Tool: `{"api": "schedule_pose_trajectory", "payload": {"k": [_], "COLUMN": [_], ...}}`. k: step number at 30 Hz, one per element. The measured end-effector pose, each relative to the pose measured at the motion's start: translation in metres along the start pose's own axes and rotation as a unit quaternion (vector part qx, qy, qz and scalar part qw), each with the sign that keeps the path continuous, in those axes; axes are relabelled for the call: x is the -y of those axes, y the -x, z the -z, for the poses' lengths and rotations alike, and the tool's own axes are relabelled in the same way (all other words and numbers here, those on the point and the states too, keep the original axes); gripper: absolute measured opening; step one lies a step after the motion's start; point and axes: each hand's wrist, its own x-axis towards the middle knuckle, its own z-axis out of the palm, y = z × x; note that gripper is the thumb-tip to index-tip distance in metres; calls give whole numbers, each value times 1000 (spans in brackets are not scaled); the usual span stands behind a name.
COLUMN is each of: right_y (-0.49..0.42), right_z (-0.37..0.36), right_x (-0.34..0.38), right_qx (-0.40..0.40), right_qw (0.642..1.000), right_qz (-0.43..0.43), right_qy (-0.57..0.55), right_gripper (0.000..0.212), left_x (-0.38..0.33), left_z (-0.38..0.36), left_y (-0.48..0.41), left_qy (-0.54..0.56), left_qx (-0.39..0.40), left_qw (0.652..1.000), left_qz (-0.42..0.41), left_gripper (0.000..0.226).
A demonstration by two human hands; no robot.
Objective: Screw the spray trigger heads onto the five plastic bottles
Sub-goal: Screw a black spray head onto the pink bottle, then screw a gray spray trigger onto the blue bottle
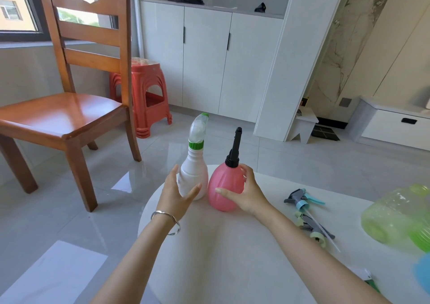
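A white bottle point(195, 175) with a clear and green trigger head stands upright at the far edge of the white table point(221, 245). Beside it on the right stands a round pink bottle point(224, 187) with a black spray head. My left hand point(174, 192) is spread around the white bottle's base, thumb and fingers on either side. My right hand point(246, 192) cups the pink bottle's right side. Two loose trigger heads lie on the table to the right: a grey and blue one point(302, 200) and a grey and pale green one point(314, 228).
A translucent green bottle point(398, 217) lies at the right edge, blurred, with something blue point(422, 273) below it. A wooden chair point(62, 108) and a red plastic stool point(149, 98) stand on the tiled floor beyond the table's left. White cabinets line the back wall.
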Motion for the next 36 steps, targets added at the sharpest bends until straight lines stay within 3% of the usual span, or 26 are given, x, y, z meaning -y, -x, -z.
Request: {"api": "schedule_pose_trajectory", "payload": {"k": [7, 11, 18, 24, 31, 36], "right_y": [32, 62, 125, 174, 202, 207], "right_z": [30, 62, 141, 210, 278, 301], "right_x": [3, 5, 1, -21, -55, -88], "right_qx": [-29, -49, -102, -189, -400, -471], "right_qw": [999, 997, 991, 972, 875, 878], "right_qz": [29, 57, 79, 85, 95, 4], "right_qy": [-22, -13, 32, 111, 256, 82], "right_gripper": [88, 71, 67, 65, 80, 92], "left_x": [-30, -54, -91, -113, -135, -147], "left_z": [5, 2, -33, -87, -154, -189], "left_y": [22, 46, 91, 119, 141, 149], "left_qy": [-29, -16, -1, -57, -82, -75], "left_qx": [-64, -72, 33, 137, 220, 254], "left_qw": [995, 989, 986, 971, 946, 939], "left_qz": [-72, -127, -165, -190, -224, -221], "left_gripper": [75, 65, 61, 75, 75, 78]}}
